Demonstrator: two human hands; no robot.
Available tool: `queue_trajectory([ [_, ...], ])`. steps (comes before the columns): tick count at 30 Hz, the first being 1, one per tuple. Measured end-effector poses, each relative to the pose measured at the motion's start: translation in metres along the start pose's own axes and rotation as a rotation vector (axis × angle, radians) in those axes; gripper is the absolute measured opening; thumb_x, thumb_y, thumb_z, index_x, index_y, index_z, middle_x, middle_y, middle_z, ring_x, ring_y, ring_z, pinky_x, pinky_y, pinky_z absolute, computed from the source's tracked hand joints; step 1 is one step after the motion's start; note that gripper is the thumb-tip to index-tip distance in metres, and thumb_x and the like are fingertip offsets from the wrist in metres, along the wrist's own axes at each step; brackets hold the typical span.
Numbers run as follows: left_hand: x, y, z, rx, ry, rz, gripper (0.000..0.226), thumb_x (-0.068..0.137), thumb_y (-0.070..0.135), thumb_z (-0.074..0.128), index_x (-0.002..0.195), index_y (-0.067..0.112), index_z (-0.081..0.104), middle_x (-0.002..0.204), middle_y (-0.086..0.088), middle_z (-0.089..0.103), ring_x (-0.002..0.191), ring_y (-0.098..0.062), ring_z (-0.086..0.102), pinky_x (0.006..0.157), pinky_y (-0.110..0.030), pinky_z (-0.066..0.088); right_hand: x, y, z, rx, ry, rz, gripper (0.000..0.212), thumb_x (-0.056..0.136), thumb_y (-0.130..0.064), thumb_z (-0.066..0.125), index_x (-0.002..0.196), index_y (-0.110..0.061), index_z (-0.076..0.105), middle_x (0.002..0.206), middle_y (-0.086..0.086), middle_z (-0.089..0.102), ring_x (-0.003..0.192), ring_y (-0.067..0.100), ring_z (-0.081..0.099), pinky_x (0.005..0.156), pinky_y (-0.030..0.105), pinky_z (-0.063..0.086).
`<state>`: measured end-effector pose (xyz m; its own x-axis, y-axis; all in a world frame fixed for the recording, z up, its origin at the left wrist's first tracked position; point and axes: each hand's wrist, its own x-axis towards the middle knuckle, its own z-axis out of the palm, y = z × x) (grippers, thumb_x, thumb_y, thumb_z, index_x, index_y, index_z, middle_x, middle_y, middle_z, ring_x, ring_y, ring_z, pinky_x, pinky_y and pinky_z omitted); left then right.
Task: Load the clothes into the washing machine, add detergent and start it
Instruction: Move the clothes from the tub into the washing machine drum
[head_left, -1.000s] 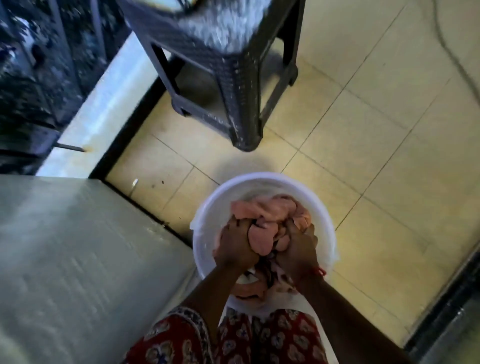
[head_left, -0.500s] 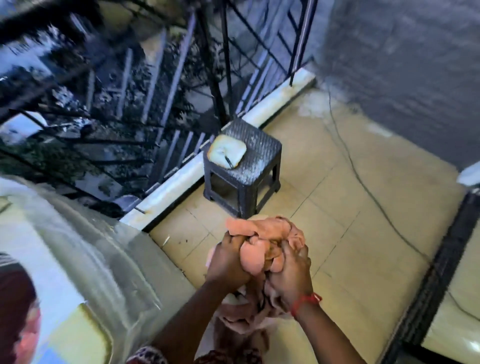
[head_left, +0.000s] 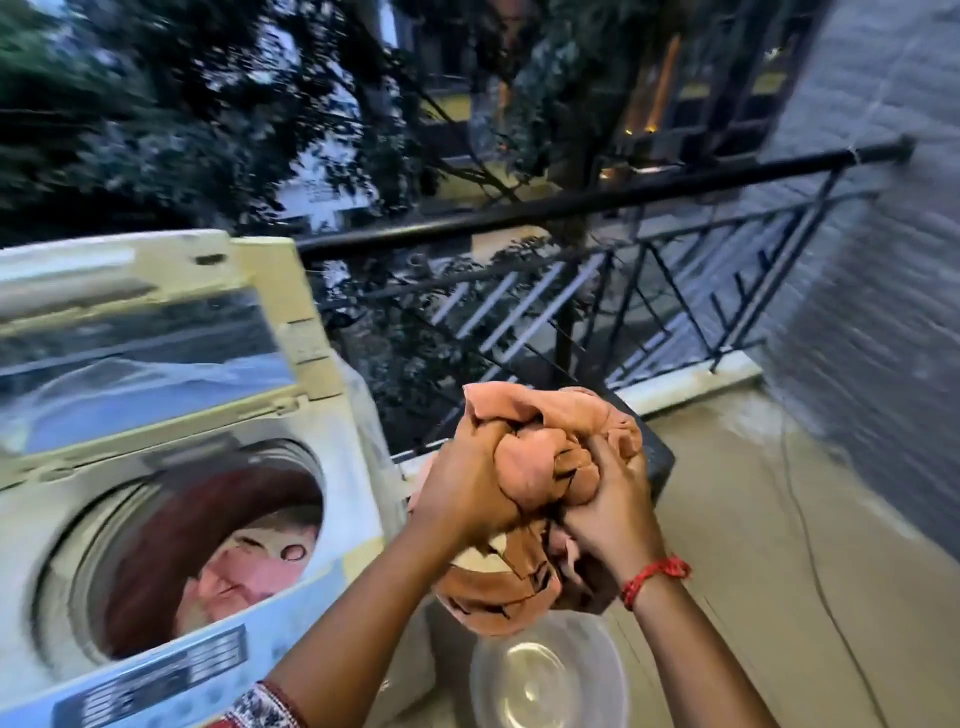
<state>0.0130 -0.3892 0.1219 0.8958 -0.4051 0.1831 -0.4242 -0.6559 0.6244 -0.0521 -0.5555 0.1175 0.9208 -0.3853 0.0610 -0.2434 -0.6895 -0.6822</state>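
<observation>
A bundle of salmon-pink clothes (head_left: 540, 457) is held up in the air, to the right of the washing machine (head_left: 332, 467). My left hand (head_left: 462, 483) grips its left side and my right hand (head_left: 608, 499) grips its right side, with cloth hanging below both. The top-loading machine stands at the left with its lid (head_left: 145, 332) raised. Its drum (head_left: 208, 545) is open and holds pink and dark red clothes. The control panel (head_left: 156, 680) runs along the machine's near edge.
A white plastic tub (head_left: 545, 675) sits on the tiled floor below my hands. A dark stool (head_left: 657, 457) is partly hidden behind the bundle. A black metal railing (head_left: 597, 291) bounds the balcony ahead, a grey wall (head_left: 883, 312) stands right, and a cable (head_left: 810, 545) trails across the floor.
Both hands have lifted the pink bundle out of the white tub and up to the level of the machine's top. The view has swung up from the floor to the machine and railing.
</observation>
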Motion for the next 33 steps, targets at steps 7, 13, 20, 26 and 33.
queue_trajectory([
  [7, -0.036, -0.068, -0.123, 0.104, 0.214, -0.152, 0.085, 0.047, 0.071, 0.075, 0.120, 0.045, 0.041, 0.131, 0.010, 0.042, 0.097, -0.022, 0.064, 0.080, -0.036, 0.058, 0.009, -0.129, 0.062, 0.071, -0.098, -0.250, 0.065, 0.061, -0.018, 0.067, 0.118, -0.044, 0.050, 0.115, 0.005, 0.038, 0.111, 0.042, 0.053, 0.097, 0.044, 0.050],
  [13, -0.083, -0.159, -0.220, 0.122, 0.323, -0.273, 0.079, 0.050, 0.062, 0.075, 0.120, 0.045, 0.043, 0.126, 0.007, 0.047, 0.095, -0.022, 0.066, 0.077, -0.028, 0.055, -0.012, -0.240, 0.149, 0.067, -0.192, -0.393, 0.065, 0.060, -0.022, 0.071, 0.118, -0.040, 0.049, 0.119, 0.013, 0.042, 0.109, 0.043, 0.051, 0.097, 0.044, 0.050],
  [20, -0.139, -0.265, -0.293, 0.151, 0.363, -0.433, 0.077, 0.048, 0.054, 0.076, 0.118, 0.045, 0.045, 0.125, 0.006, 0.047, 0.092, -0.026, 0.066, 0.073, -0.038, 0.059, -0.043, -0.334, 0.254, 0.080, -0.322, -0.480, 0.067, 0.060, -0.021, 0.074, 0.121, -0.036, 0.052, 0.127, 0.013, 0.045, 0.115, 0.037, 0.051, 0.099, 0.042, 0.048],
  [26, -0.164, -0.319, -0.301, 0.144, 0.325, -0.494, 0.075, 0.052, 0.049, 0.074, 0.121, 0.045, 0.044, 0.130, 0.005, 0.043, 0.095, -0.028, 0.063, 0.073, -0.032, 0.054, -0.058, -0.348, 0.313, 0.061, -0.426, -0.456, 0.062, 0.060, -0.021, 0.075, 0.118, -0.031, 0.056, 0.123, 0.015, 0.048, 0.113, 0.035, 0.054, 0.096, 0.033, 0.049],
  [33, -0.166, -0.342, -0.260, 0.098, 0.244, -0.643, 0.068, 0.054, 0.045, 0.072, 0.116, 0.042, 0.045, 0.130, -0.001, 0.042, 0.100, -0.031, 0.062, 0.079, -0.042, 0.056, -0.045, -0.317, 0.349, -0.025, -0.562, -0.438, 0.064, 0.058, -0.034, 0.070, 0.121, -0.031, 0.056, 0.130, 0.015, 0.052, 0.123, 0.034, 0.048, 0.101, 0.041, 0.045],
])
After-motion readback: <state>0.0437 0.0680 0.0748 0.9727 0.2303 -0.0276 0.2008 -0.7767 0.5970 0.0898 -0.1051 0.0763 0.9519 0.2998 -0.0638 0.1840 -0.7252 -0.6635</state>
